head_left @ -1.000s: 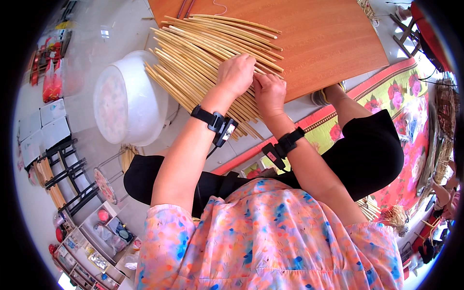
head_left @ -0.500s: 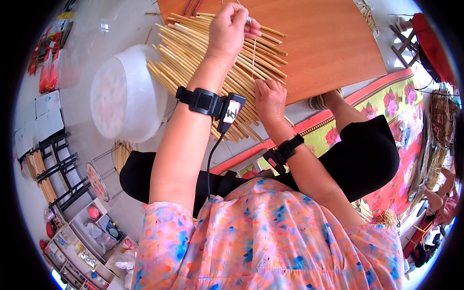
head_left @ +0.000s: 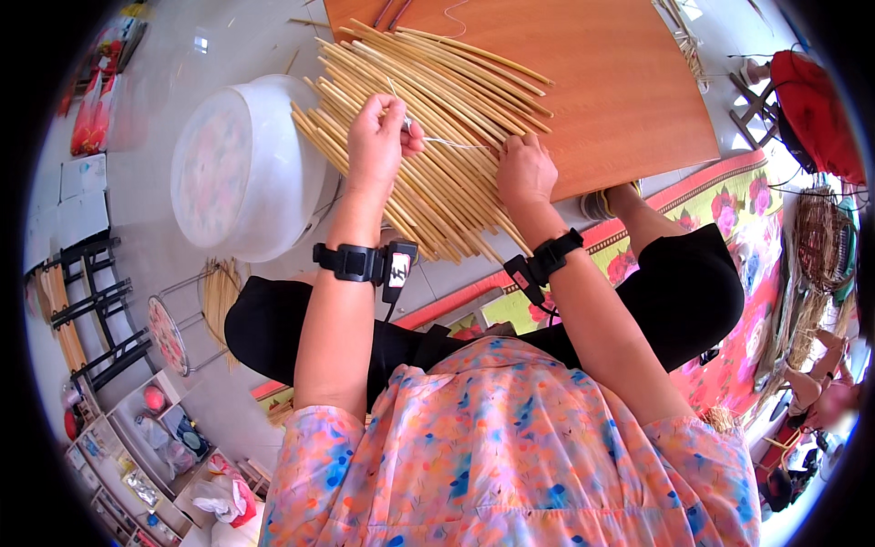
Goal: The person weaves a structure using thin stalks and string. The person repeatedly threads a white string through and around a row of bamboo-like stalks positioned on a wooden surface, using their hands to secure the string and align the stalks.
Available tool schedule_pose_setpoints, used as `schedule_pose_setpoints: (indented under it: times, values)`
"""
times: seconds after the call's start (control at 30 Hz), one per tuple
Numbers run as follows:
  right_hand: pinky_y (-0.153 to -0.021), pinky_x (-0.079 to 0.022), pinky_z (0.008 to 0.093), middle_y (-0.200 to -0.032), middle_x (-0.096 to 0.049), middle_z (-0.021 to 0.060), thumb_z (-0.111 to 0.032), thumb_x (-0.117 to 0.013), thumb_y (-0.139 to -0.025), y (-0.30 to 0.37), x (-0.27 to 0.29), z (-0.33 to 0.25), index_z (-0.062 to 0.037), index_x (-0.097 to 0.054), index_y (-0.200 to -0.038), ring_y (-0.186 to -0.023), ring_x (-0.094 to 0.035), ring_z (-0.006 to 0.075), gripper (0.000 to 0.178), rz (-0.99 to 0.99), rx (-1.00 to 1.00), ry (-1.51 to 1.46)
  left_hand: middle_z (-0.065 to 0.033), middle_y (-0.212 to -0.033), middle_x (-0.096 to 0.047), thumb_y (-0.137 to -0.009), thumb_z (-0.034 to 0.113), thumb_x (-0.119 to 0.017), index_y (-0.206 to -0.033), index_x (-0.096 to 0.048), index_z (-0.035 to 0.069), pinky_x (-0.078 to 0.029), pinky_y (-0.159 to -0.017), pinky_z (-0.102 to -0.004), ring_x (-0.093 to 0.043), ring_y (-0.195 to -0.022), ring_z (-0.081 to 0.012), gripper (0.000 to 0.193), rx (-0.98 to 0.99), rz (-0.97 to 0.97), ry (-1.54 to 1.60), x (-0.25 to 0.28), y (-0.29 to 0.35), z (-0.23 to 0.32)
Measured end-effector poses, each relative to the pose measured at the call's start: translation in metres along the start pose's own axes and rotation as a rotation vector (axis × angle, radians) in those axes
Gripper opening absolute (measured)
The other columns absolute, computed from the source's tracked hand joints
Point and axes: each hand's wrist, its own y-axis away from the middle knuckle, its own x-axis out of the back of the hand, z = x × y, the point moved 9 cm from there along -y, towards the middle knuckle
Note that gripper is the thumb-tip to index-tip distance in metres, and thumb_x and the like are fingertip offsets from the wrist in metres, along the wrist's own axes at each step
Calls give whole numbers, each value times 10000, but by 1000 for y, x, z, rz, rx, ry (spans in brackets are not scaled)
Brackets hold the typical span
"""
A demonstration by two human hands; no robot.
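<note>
A row of straw-coloured stalks (head_left: 437,187) lies side by side across the table's left corner, its ends uneven. Above the middle of it my left hand (head_left: 375,144) is closed, pinching a white thread (head_left: 453,143); something small and silvery shows at its fingers. The thread runs nearly level from there to the fingertips of my right hand (head_left: 527,173). That hand is closed at the right side of the row, fingers curled down on the stalks. What exactly sits under its fingertips is hidden. A loose thread end rises above my left hand.
Under the stalks is a brown wooden table (head_left: 629,100), with dark red pens or sticks (head_left: 390,13) at its far edge. To the left stands a white plastic tub (head_left: 260,164). A flowered mat (head_left: 720,201) and a red-covered seat (head_left: 816,114) are on the right.
My left hand has come down and left, nearer to me, and the thread has swung from steep to nearly level. My right hand stays at the right side of the stalks.
</note>
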Motion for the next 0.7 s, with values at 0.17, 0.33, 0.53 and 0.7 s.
schedule_pose_setpoints:
  times: [0.17,0.33,0.53,0.7]
  values:
    - [-768,-505,407,-958,-626,74,-128,-545,-851,2,-5,-8,-105,-614,-885,-982,-607,270,81,7,71,139,-38,-628,-604,-995,206,-518,-964,-563,78,-417,-414,-209,-545,-469,-76,139,77,-34,-191,-19,18,-36]
    - [-782,-487,411,-960,-626,80,-135,-538,-858,2,-4,-13,-103,-604,-897,-983,-608,260,83,-61,87,120,-51,-612,-592,-962,142,-534,-957,-574,32,-446,-448,-252,-552,-479,-109,117,70,-153,-323,-46,22,-72]
    - [-758,-478,430,-910,-658,75,-168,-552,-866,-2,-5,-7,-117,-599,-903,-903,-645,263,78,41,33,178,-85,-637,-621,-916,115,-578,-996,-633,13,-455,-510,-286,-575,-517,-139,140,-104,-183,-520,-65,25,-80]
    - [-758,-480,427,-900,-675,105,-235,-561,-901,1,1,-7,-107,-603,-918,-873,-652,289,136,18,32,-11,-131,-741,-673,-887,104,-609,-1024,-675,-1,-480,-595,-290,-608,-603,-169,185,-219,-101,-518,-63,29,-77]
